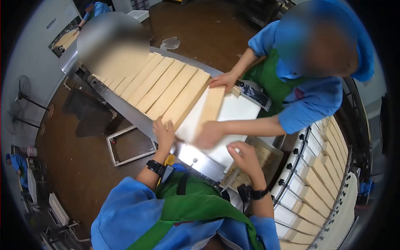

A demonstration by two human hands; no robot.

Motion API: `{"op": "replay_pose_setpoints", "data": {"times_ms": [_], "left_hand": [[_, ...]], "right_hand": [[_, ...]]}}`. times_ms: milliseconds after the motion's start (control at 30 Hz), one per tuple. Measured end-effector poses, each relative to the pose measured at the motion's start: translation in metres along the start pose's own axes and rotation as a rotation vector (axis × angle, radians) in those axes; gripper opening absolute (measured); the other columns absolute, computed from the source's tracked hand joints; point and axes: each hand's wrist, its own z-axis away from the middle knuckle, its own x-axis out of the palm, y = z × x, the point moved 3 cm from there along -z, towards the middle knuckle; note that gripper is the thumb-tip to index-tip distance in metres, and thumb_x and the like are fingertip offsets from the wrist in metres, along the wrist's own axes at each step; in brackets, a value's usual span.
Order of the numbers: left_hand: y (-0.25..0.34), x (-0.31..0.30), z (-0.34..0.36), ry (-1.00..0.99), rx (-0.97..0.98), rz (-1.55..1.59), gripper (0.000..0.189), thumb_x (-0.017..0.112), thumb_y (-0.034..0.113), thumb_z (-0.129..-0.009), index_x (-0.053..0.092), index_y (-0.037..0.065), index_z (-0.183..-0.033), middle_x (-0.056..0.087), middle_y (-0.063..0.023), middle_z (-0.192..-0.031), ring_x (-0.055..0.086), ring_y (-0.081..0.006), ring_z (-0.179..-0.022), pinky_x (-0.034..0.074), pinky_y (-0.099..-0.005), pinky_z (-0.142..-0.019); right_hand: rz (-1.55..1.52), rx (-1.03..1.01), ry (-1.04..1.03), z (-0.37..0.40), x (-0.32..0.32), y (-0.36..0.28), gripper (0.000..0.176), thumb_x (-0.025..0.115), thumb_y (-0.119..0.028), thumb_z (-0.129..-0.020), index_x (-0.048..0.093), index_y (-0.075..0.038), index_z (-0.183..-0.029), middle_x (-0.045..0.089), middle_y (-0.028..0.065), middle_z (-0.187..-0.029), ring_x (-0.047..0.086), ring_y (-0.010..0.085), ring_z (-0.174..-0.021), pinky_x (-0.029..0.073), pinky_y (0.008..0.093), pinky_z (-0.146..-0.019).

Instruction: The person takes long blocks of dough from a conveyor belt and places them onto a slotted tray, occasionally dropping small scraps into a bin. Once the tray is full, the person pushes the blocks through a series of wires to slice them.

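Pale strips (166, 87) are laid side by side in a slanting row on a white belt (237, 110), which runs from far left to near right across the middle of the scene. Toward the far left, part of the row is hidden by a blurred patch. At the right end of the row, the near end of the last strip (187, 100) is touched by the fingers of the left hand (164, 134). This hand is partly open, with the fingers slightly bent; whether the strip is gripped cannot be told. The right hand (246, 159) is held open near the near edge of the belt, its thumb and fingers parted, and nothing is seen in its grasp. A dark band is worn on each wrist.

Just right of the row, a loose strip (213, 104) is handled by a co-worker in blue and green: its far end is held by one hand (225, 80), while the other hand (210, 134), blurred by motion, is placed at its near end. Beside the right hand, a tray (275, 164) with pale pieces is seen below the belt's level. Farther right, more strips (316, 183) are spread on a second, curved-looking conveyor (291, 179).
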Motion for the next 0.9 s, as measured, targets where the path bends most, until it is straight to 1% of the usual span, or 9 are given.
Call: {"op": "replay_pose_setpoints", "data": {"times_ms": [67,167,200,300,400,633,700,733,900], "left_hand": [[-0.028,0.003,-0.017,-0.155,-0.108,-0.137,0.058,0.062,0.026,-0.081,0.038,-0.005,-0.124,0.04,-0.0255,-0.121,0.04,-0.0409,-0.11,0.038,-0.0451,-0.092],[-0.018,0.009,-0.024,-0.406,-0.059,-0.231,0.07,0.066,0.03,-0.078,0.033,-0.006,-0.128,0.037,-0.0266,-0.123,0.042,-0.0426,-0.107,0.039,-0.0449,-0.091],[-0.016,0.011,-0.023,-0.431,-0.052,-0.24,0.072,0.067,0.031,-0.077,0.032,-0.006,-0.128,0.037,-0.0268,-0.123,0.042,-0.0428,-0.107,0.04,-0.0447,-0.091],[-0.014,0.015,-0.021,-0.432,0.026,-0.282,0.077,0.07,0.033,-0.073,0.031,-0.005,-0.127,0.039,-0.0259,-0.12,0.046,-0.0427,-0.102,0.044,-0.0441,-0.085],[-0.01,0.008,-0.029,-0.559,-0.052,-0.22,0.073,0.07,0.032,-0.073,0.033,-0.006,-0.123,0.041,-0.0246,-0.116,0.05,-0.0415,-0.096,0.048,-0.0452,-0.078],[-0.008,0.003,-0.043,-0.73,-0.093,-0.193,0.078,0.069,0.037,-0.074,0.029,-0.007,-0.124,0.042,-0.0247,-0.112,0.056,-0.0406,-0.092,0.05,-0.0461,-0.072],[-0.004,-0.001,-0.048,-0.768,-0.098,-0.19,0.075,0.07,0.037,-0.073,0.031,-0.006,-0.121,0.042,-0.025,-0.11,0.057,-0.0406,-0.091,0.051,-0.046,-0.071],[-0.006,0.001,-0.048,-0.744,-0.09,-0.2,0.074,0.07,0.037,-0.073,0.032,-0.006,-0.119,0.042,-0.0251,-0.109,0.057,-0.0407,-0.09,0.051,-0.0462,-0.071],[-0.002,0.015,-0.051,-0.799,0.119,-0.203,0.07,0.074,0.027,-0.069,0.033,-0.004,-0.117,0.04,-0.025,-0.11,0.054,-0.0409,-0.095,0.05,-0.0466,-0.074]], "right_hand": [[-0.077,0.018,-0.091,-0.05,0.03,-0.005,0.015,0.059,-0.015,-0.083,0.062,-0.001,-0.086,0.063,0.0154,-0.084,0.06,0.0311,-0.079,0.047,0.0347,-0.071],[0.113,-0.133,0.045,-0.148,0.094,0.027,0.018,0.058,-0.016,-0.082,0.061,-0.001,-0.092,0.062,0.0184,-0.093,0.055,0.0337,-0.094,0.042,0.0396,-0.086],[0.303,-0.045,-0.04,-0.171,0.108,0.052,0.033,0.057,-0.022,-0.082,0.058,-0.002,-0.108,0.056,0.0207,-0.112,0.051,0.0353,-0.104,0.04,0.0421,-0.09],[0.597,0.241,-0.004,-0.22,0.141,0.099,0.053,0.055,-0.032,-0.083,0.045,-0.008,-0.129,0.036,0.0224,-0.136,0.04,0.0371,-0.119,0.037,0.045,-0.096],[0.611,0.416,-0.051,-0.267,0.151,0.117,0.065,0.051,-0.043,-0.085,0.03,-0.017,-0.141,0.014,0.0185,-0.149,0.026,0.0388,-0.13,0.032,0.0472,-0.102],[0.654,0.589,-0.049,-0.311,0.166,0.106,0.069,0.044,-0.057,-0.085,0.025,-0.024,-0.142,0.011,0.0219,-0.148,0.022,0.0444,-0.131,0.032,0.0482,-0.102],[0.666,0.604,-0.008,-0.306,0.168,0.115,0.07,0.044,-0.059,-0.084,0.026,-0.023,-0.142,0.018,0.0239,-0.144,0.027,0.0454,-0.127,0.032,0.0488,-0.101],[0.713,0.594,0.058,-0.301,0.166,0.121,0.071,0.048,-0.055,-0.082,0.03,-0.016,-0.139,0.028,0.0235,-0.137,0.036,0.0441,-0.12,0.036,0.0483,-0.097],[0.67,0.826,0.206,-0.245,0.101,0.124,0.077,0.057,-0.046,-0.073,0.033,-0.006,-0.133,0.033,0.0229,-0.129,0.042,0.0437,-0.111,0.039,0.0459,-0.093]]}}
